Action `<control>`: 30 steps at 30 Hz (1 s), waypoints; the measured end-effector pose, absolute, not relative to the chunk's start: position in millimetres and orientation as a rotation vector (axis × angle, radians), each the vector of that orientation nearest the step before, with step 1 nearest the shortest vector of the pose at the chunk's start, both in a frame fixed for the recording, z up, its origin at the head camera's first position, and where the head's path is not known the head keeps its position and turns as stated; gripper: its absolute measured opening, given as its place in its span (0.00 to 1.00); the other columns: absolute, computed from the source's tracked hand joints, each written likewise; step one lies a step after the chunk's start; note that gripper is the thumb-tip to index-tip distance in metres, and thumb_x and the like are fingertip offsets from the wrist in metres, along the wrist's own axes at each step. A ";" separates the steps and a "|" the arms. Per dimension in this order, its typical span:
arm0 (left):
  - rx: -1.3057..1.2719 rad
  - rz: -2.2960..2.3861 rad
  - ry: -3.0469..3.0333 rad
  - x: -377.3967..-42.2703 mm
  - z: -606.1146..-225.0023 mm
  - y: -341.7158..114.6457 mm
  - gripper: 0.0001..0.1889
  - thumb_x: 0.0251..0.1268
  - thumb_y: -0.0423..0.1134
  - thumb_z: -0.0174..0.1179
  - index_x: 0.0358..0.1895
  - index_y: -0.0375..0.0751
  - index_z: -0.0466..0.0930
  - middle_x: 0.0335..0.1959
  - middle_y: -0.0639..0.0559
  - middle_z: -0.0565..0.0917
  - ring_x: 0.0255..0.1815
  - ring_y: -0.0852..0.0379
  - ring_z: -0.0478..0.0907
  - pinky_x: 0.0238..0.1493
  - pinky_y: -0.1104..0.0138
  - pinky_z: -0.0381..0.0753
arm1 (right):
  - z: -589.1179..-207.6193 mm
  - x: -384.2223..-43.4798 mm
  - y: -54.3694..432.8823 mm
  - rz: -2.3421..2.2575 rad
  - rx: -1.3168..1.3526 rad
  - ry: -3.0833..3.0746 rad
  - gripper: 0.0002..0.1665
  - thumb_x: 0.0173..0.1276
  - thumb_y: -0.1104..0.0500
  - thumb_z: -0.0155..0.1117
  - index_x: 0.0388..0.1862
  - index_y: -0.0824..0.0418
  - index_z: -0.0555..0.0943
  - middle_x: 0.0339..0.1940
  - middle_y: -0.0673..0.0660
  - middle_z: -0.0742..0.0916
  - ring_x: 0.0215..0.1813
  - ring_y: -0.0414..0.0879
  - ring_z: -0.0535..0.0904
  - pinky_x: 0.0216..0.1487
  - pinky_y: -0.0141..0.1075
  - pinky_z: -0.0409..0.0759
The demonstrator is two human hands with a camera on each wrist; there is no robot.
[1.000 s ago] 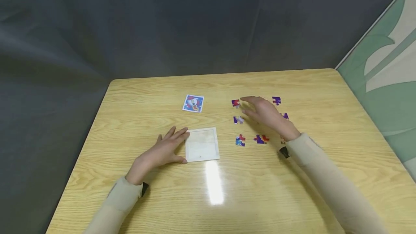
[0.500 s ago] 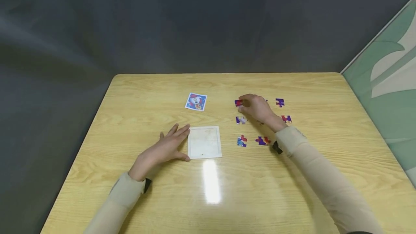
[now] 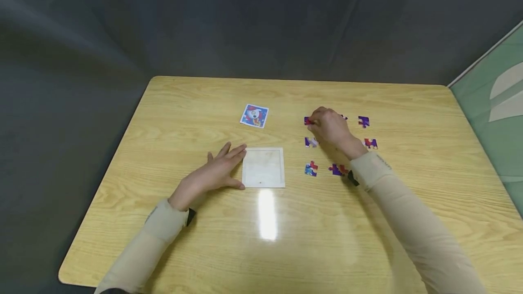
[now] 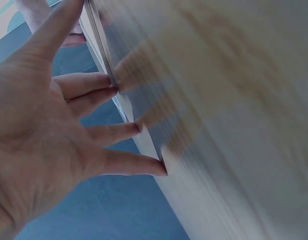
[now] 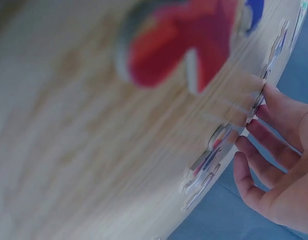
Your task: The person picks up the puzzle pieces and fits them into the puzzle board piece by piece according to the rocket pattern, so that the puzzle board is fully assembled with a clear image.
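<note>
At the left edge of a white square puzzle tray (image 3: 263, 168), my left hand (image 3: 210, 176) rests with its fingers spread and straight. Thumb and fingertips touch the tray's edge in the head view; the left wrist view has the fingertips (image 4: 161, 167) down on the tabletop. My right hand (image 3: 333, 128) pinches a red and purple jigsaw piece (image 3: 308, 121) at the upper left of the loose pieces. Close up in the right wrist view, that jigsaw piece (image 5: 253, 107) sits low at the table between thumb and fingers, partly covered by them.
Several loose jigsaw pieces lie around the right hand, among them a purple piece (image 3: 363, 121), a red and purple one (image 3: 371, 143) and a blue and red one (image 3: 311, 169). A picture card (image 3: 254, 116) lies behind the tray. Dark curtain (image 3: 261, 22) hangs beyond the table's far edge.
My right hand has moved left onto the upper-left jigsaw piece and closed its fingertips on it. The left hand stays at the tray's edge. The head view has shifted slightly.
</note>
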State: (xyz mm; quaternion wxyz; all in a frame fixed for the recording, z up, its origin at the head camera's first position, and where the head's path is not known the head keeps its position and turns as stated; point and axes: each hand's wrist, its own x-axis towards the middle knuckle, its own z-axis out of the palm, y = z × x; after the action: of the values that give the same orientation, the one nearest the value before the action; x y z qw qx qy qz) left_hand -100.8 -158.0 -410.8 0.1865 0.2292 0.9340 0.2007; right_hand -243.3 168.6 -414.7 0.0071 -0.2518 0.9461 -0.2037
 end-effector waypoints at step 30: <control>0.579 0.572 2.620 -96.8 -434.1 -165.6 0.50 0.51 0.54 0.70 0.73 0.33 0.56 0.78 0.47 0.50 0.75 0.31 0.37 0.52 0.20 0.45 | -438.4 -187.5 106.5 -0.834 -1.224 3.097 0.12 0.54 0.56 0.77 0.36 0.59 0.88 0.39 0.56 0.88 0.41 0.51 0.80 0.35 0.42 0.78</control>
State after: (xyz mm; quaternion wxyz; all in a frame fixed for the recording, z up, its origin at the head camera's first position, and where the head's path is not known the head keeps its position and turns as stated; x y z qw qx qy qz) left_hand -96.8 -165.6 -434.1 0.1978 0.2068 0.9361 0.2045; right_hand -187.5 106.5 -438.4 -0.1453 -0.3528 0.8926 -0.2403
